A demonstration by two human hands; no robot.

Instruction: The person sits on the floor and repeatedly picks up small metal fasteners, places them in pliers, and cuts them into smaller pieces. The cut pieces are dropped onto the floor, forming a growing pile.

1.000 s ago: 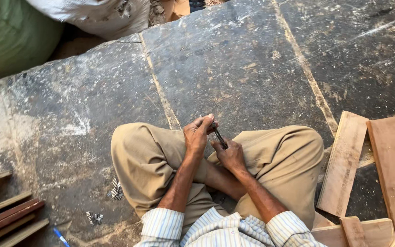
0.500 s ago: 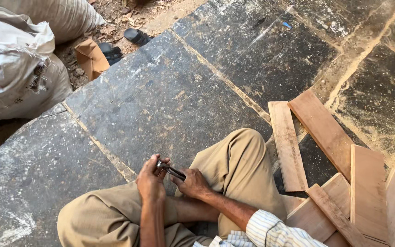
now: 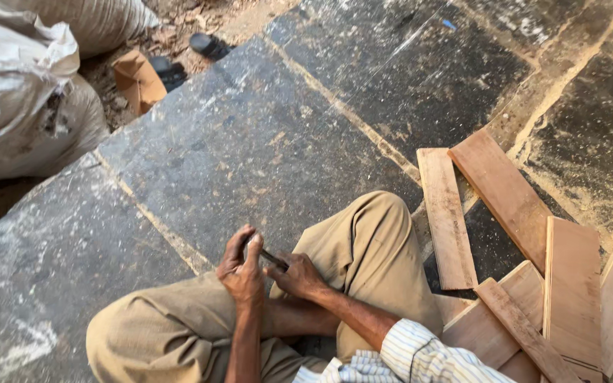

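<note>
A short, dark, slim tool (image 3: 272, 258), too small and too covered to name more closely, lies across the gap between the person's two hands, just above the crossed legs in khaki trousers (image 3: 363, 248). The left hand (image 3: 241, 269) is curled around the tool's left end, fingers bent over it and thumb pressed on top; the right hand (image 3: 298, 276) is closed around its other end, knuckles up. The two hands sit almost touching, with the tool bridging them. Both forearms run down from the tool toward the lower edge of the view, the right one ending in a rolled cuff of a striped shirt (image 3: 427, 353). The person sits on a floor of large dark stone slabs (image 3: 250, 142), dusty and split by pale joints. To the right of the tool, past the right knee, lies a loose heap of flat wooden planks (image 3: 505, 191), reddish-brown, some overlapping, two longer ones fanned out apart on the slab. Up and to the left of the tool, well apart from it, pale woven sacks (image 3: 30, 106) rest at the slab's edge on bare dirt. Just beside them stands a torn piece of brown cardboard (image 3: 138, 79), with a dark sandal (image 3: 208, 46) near it.
</note>
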